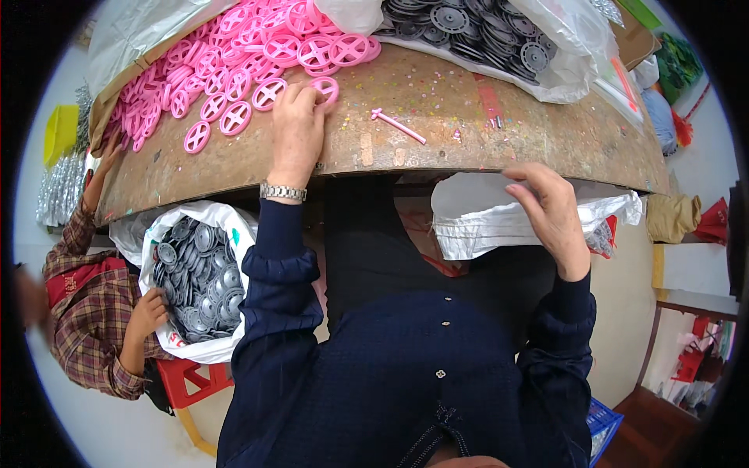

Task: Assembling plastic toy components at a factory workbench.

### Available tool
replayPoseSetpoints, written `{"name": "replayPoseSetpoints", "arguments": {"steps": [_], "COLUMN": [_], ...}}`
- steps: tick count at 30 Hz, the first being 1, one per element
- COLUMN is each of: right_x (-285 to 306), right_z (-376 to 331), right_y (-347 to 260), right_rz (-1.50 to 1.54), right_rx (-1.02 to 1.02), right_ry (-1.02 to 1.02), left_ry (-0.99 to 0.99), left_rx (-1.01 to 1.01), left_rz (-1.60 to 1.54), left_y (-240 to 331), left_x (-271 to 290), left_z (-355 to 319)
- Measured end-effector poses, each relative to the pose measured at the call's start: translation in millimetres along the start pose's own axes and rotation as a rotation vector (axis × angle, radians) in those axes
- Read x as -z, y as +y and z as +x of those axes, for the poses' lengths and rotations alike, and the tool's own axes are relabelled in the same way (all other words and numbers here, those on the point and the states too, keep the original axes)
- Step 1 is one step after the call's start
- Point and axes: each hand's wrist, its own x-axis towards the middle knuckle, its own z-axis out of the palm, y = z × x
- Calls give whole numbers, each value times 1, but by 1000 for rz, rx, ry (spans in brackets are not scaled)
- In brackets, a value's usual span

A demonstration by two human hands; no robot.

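My left hand (298,131), with a metal watch band at the wrist, reaches over the wooden table. Its fingertips close on the rim of a pink four-spoked plastic wheel (333,92) at the near edge of a large pile of pink wheels (234,54). Above the table's front edge, my right hand (548,207) has its fingers bent and the thumb apart, with nothing visible between them. A white sack (468,234) hangs just beneath it. Between the hands, a thin pink rod with a short crosspiece (400,126) lies on the table.
Grey round discs (452,19) are heaped on white plastic at the far right. To my left, a white bag (246,226) of grey discs sits on a red stool (183,382); a co-worker's hand (147,313) touches the bag. Tiny coloured scraps dot the tabletop (437,93).
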Motion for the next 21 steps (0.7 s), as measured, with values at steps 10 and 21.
{"name": "replayPoseSetpoints", "arguments": {"steps": [10,21], "right_x": [-39,-58], "right_z": [67,90], "right_y": [-39,-32], "right_rz": [468,741], "right_rx": [-9,-117], "right_ry": [65,9], "left_ry": [-368,-406], "left_rx": [458,441], "left_rz": [-1487,-1393], "left_y": [88,111], "left_x": [18,11], "left_z": [-15,-21]}}
